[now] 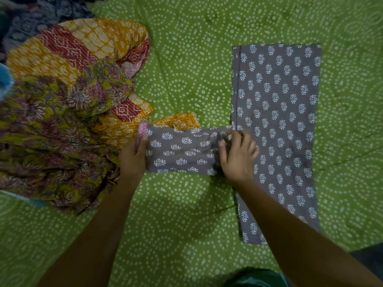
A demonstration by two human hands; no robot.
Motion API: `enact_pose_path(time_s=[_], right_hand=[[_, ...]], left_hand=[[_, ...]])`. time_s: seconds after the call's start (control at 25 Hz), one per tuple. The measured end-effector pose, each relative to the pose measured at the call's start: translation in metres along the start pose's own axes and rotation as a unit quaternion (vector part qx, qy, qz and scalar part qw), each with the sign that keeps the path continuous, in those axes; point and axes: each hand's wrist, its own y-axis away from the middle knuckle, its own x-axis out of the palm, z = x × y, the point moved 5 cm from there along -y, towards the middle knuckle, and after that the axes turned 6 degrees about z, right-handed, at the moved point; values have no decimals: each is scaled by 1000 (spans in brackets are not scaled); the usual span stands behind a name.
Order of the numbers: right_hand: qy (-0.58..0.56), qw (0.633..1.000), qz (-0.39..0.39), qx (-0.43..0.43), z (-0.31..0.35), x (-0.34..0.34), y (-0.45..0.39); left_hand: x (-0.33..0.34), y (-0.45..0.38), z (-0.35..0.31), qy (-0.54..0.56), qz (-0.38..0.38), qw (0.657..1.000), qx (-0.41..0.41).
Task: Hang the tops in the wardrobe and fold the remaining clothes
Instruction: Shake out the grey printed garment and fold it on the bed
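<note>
**Grey top: sleeve held at both ends on bed**

While the grey top [277, 112] lies flat on the green bedsheet [186, 69], both hands work its one visible sleeve [180, 150].

Top: grey cloth with a white leaf print. Body is a long strip running away from the viewer, right of centre, smooth, folded edge along its left side. Sleeve sticks out leftward from the body, near its middle, and lies slightly creased on the sheet.

Left hand [133, 158]: at the cuff end of the sleeve. Fingers curled round the cuff, pinching it; a pink edging [140, 134] shows at the cuff just above the fingers.

Right hand [238, 156]: at the root of the sleeve, where it joins the body. Fingers bent down onto the cloth, thumb tip tucked against bunched fabric; it grips a small gather of the sleeve there. Palm side not visible, so how much cloth is taken cannot be told.

Both forearms come in bare from the bottom edge.

Pile [62, 112]: heap of unfolded clothes at left, on the same sheet. Topmost are an orange-and-red printed piece [83, 42] at the far side and an olive floral piece [51, 141] nearer. A strip of the orange cloth reaches right and lies just beside the far edge of the sleeve, under or against it; which, cannot tell. Dark blue printed cloth [47, 15] at far left corner, blurred.

Bedsheet: green, white dotted swirls, fills the view.
</note>
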Motion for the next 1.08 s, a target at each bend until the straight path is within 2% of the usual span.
enact_pose_path(time_s=[0.12,0.2,0.28,0.36,0.52,0.64,0.72,0.8,0.88,0.92,1.04,1.08], right_hand=[[90,990,49,-96,2,15,14],[103,987,90,-87,-2,20,7],[116,988,85,-57,-4,18,-13],[135,984,101,-66,1,16,-36],[151,960,184,-145,5,15,-65],[215,930,243,-172,-2,10,-74],[249,909,272,-193,-2,11,-75],[205,932,241,-178,-3,7,-79],[122,975,158,-96,-10,-2,-85],[97,985,132,-54,-15,-5,-86],[121,981,145,-33,-22,3,-81],[122,981,147,-37,-21,5,-80]], left_hand=[[1,8,15,-84,-11,996,-17],[2,9,23,-114,-23,993,-31],[5,9,31,-128,-36,990,-54],[5,8,35,-130,-52,988,-70],[10,10,38,-39,-49,996,-67],[14,8,29,5,-52,994,-93],[17,5,21,28,-48,996,-71],[20,4,18,56,-28,997,-50],[23,2,19,80,9,995,-59],[25,1,16,94,37,993,-62],[23,-3,13,113,94,987,-72],[20,-7,15,129,86,985,-79]])
